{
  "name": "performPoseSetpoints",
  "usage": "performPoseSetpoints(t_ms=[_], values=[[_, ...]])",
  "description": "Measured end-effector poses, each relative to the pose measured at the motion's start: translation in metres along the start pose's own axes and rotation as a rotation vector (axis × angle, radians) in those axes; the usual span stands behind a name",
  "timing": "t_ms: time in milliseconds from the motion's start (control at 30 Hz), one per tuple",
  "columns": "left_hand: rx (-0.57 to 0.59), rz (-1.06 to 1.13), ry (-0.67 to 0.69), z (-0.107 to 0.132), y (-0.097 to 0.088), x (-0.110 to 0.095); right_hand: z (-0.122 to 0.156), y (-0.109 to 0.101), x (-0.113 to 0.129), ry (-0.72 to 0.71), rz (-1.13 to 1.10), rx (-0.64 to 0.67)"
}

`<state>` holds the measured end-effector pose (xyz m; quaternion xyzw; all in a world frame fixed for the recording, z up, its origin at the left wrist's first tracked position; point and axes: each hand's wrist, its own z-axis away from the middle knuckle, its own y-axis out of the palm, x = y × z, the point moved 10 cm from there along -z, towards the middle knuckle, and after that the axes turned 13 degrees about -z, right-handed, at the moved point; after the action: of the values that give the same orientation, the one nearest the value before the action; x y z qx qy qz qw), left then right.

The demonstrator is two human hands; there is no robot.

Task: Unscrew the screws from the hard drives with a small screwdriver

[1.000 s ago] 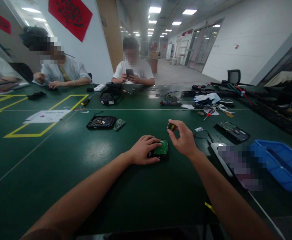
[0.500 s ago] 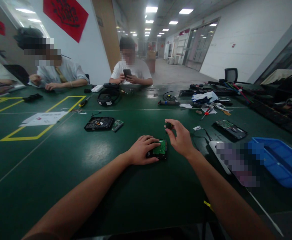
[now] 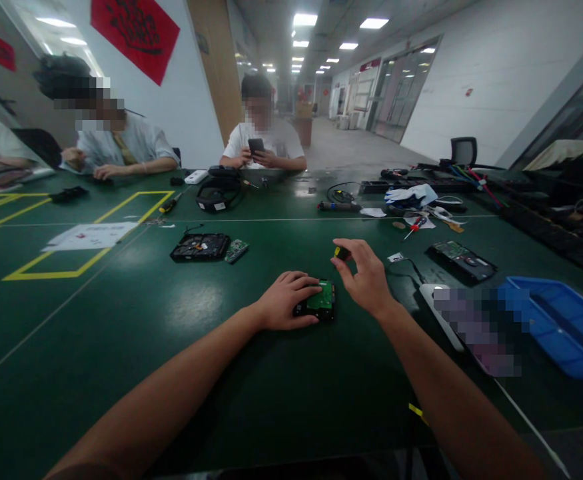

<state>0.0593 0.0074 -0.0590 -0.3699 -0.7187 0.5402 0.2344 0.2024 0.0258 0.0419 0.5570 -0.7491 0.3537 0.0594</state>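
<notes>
A hard drive lies on the green table with its green circuit board facing up. My left hand rests over its left part, fingers across the board and thumb along the near edge, holding it. Just above and right of the drive, my right hand pinches a small black-and-yellow screwdriver between thumb and fingertips. Only its handle shows plainly; I cannot make out the shaft or whether it touches the drive.
An opened drive and a loose circuit board lie ahead left; another hard drive lies right. Near it are a white power strip and blue tray. A person holding a phone sits opposite.
The screwdriver handle has turned in my right fingers, so its yellow part now shows. My left hand stays on the hard drive. The whole view has shifted slightly.
</notes>
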Motion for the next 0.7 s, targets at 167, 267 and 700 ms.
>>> performPoseSetpoints(t_ms=[167,267,700], values=[[-0.008,0.005,-0.001,-0.0003,-0.0004,0.0002,0.0009,0.0041,-0.0022,-0.003,-0.059,0.033],[-0.01,0.0,0.001,-0.0005,-0.0008,-0.0003,0.0001,0.0046,-0.0012,-0.016,-0.035,0.042],[-0.011,-0.01,0.0,-0.0009,-0.0029,-0.0017,0.0011,-0.0006,0.0058,-0.024,0.074,-0.035]])
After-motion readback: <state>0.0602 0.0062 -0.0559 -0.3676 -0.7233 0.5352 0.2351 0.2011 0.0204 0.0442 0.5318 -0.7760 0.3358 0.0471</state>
